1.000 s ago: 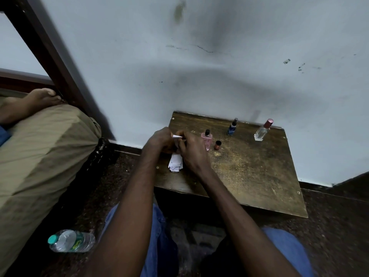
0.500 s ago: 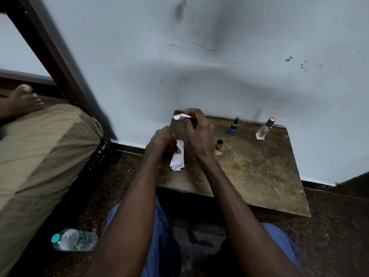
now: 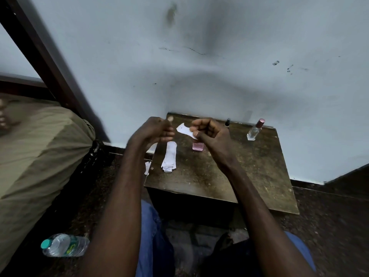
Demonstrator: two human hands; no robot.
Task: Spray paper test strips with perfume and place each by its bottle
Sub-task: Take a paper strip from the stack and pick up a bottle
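We see our right hand [image 3: 209, 134] raised over the small wooden table [image 3: 249, 176], fingers curled and pinching one white paper test strip [image 3: 184, 130], which sticks out toward ten o'clock. Our left hand [image 3: 155, 132] is lifted at nine o'clock from the strip, fingers clenched around something small whose round tip shows above the fist; we cannot tell what it is. Below the hands, a stack of paper strips [image 3: 169, 156] lies on the table, and at three o'clock from that stack the base of a pink perfume bottle [image 3: 198, 146] shows under our right hand. A dark-capped bottle [image 3: 227, 122] peeks out behind the right hand at the wall. The clear bottle with a rose cap [image 3: 255, 129] stands at the table's two o'clock corner. A plastic water bottle [image 3: 64, 244] lies on the floor at eight o'clock.
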